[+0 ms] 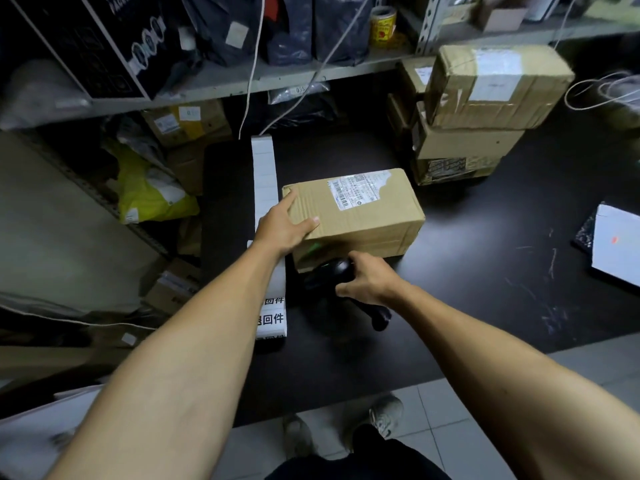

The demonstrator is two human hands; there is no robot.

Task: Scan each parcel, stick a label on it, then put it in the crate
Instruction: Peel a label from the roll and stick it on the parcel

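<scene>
While the box sits on the dark table, both hands are at its near end.

Box (356,213): brown cardboard, lying flat on the table (467,271); a white shipping label (358,188) with a torn edge is stuck on its top face.
Left hand (282,226): grips the box's near left corner, thumb on the top face, fingers along the left side.
Right hand (369,278): curled round a black scanner (341,275), just in front of the box's near side.
Scanner: its head points at the box's near face; the handle sticks out below the hand, towards the person.
Green glow (311,251): a faint patch on the box's near face, close to the scanner head.
Label strip (265,188): a long white strip lying on the table just left of the box, running from beyond it to well in front of it; black printed characters show on its near labels.
Stack (481,112): taped cardboard parcels piled behind and to the right of the box, well apart from it.
White sheet (616,244): far right of the box, at the table's edge, with a small red spot on it.
Shelf (242,81): behind the box, loaded with dark bags and cartons.
</scene>
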